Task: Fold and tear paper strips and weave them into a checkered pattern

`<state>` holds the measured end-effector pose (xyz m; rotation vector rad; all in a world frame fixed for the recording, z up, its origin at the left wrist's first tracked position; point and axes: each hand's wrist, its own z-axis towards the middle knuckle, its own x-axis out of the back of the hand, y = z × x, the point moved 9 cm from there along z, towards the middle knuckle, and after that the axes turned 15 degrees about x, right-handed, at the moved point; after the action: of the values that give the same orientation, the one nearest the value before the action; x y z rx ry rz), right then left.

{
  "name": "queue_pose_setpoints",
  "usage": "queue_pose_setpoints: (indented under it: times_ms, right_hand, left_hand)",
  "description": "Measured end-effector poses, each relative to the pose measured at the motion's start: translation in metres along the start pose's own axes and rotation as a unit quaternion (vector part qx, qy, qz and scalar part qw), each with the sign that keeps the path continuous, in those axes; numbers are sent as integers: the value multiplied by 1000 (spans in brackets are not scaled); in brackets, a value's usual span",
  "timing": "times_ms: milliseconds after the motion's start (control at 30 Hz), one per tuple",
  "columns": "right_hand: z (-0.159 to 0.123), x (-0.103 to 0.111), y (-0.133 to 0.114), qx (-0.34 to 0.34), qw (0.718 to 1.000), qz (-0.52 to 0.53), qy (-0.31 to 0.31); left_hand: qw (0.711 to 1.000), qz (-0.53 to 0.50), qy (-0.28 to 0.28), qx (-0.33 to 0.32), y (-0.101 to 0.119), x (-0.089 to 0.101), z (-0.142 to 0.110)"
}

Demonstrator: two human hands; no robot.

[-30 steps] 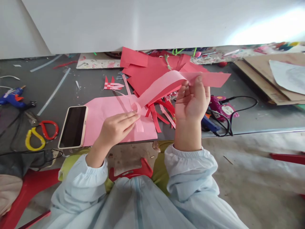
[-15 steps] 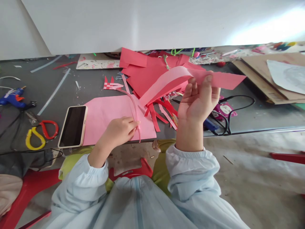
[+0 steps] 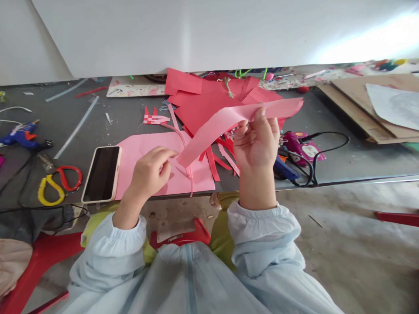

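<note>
A wide pink paper strip is pinched between the thumb and fingers of my right hand, raised above the table. Its lower left end hangs close to the index fingertip of my left hand; whether they touch I cannot tell. My left hand is half curled, thumb and index apart, with nothing between them. Below lies a pink paper sheet, with a narrow pink strip across its right part. That strip leads up toward a small red-and-pink woven paper piece.
Scissors and a phone lie left, near a blue glue gun. Red paper sheets and cut strips lie in the middle. Right are a purple device with black cable and cardboard.
My left hand has let go of the narrow strip on the sheet and moved up and left. My right hand has come back left, bringing the wide strip's lower end toward my left hand.
</note>
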<state>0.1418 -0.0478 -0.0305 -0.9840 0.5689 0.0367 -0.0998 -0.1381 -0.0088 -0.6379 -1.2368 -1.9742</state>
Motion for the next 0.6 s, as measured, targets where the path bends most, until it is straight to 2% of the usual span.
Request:
queue_pose_setpoints:
  times_ms: [67, 100, 167, 267, 333, 433, 500, 600]
  right_hand:
    - [-7, -15, -2, -18, 998, 14, -55]
    - [-11, -22, -2, -28, 996, 19, -80]
    - [-21, -35, -1, -53, 991, 26, -124]
    - [-38, -51, 5, -92, 974, 1, -209]
    - [-52, -64, 10, -121, 945, -26, -303]
    - [-78, -81, 17, -170, 878, -71, -443]
    - [-91, -88, 18, -197, 845, -87, -490]
    - [-103, -96, 18, -216, 816, -94, -528]
  left_hand:
    - [998, -47, 46, 17, -3, 11, 1]
    - [996, -77, 48, 26, -4, 13, 1]
    - [986, -156, 18, 53, -8, 12, 1]
    - [951, -284, -69, 104, -11, 2, 0]
    - [929, -327, -100, 139, -14, -1, -1]
    - [920, -335, -103, 176, -20, -1, -1]
    - [923, -320, -95, 189, -24, -1, -1]
    - [940, -269, -61, 201, -28, 4, 1]
